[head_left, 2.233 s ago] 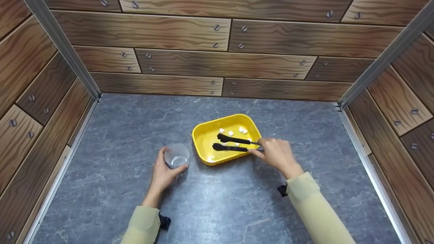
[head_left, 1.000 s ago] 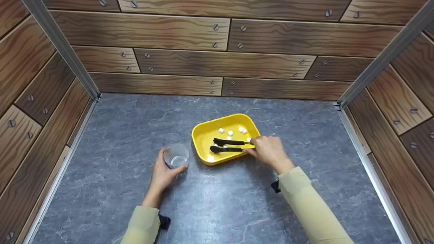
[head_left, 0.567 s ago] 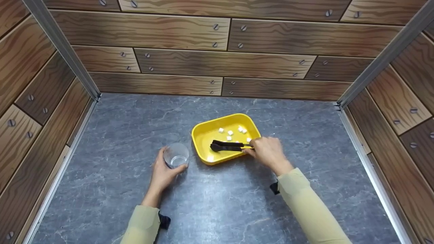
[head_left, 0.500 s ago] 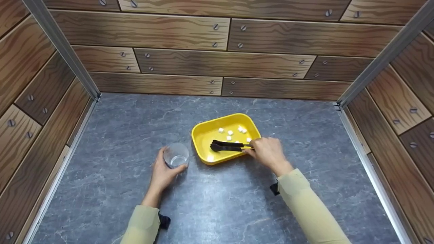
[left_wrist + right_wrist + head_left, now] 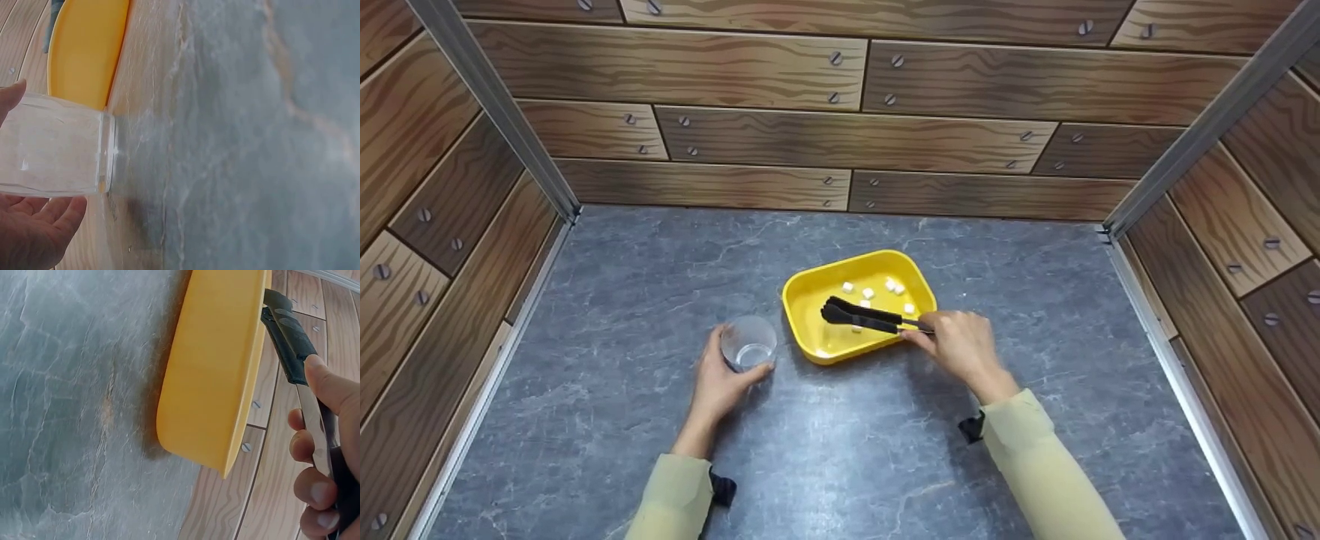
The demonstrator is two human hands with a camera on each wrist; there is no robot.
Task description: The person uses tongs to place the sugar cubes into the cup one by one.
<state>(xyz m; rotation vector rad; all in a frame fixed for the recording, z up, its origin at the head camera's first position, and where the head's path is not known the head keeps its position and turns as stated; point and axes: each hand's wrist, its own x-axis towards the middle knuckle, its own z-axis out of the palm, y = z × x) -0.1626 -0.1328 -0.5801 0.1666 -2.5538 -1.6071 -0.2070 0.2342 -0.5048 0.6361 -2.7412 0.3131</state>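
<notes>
My left hand curls thumb and fingers round a clear cup, which stands upright on the grey floor and looks empty. The left wrist view shows the cup's base against the surface. To its right sits a yellow tray with several small white cubes scattered inside. My right hand grips metal tongs with black tips. Their arms are pressed together, and the tips hang over the tray's left half. I cannot tell whether a cube is between them. In the right wrist view the tips overlap the tray's rim.
Wood-patterned panels wall in the back and both sides. Metal strips run along the side edges of the marbled grey surface. Black bands sit at both sleeve cuffs.
The tongs stood apart over the tray, went lower to the left, then came together. Since then their tips have swung up and back, uncovering a cube below. The left hand and cup have stayed put.
</notes>
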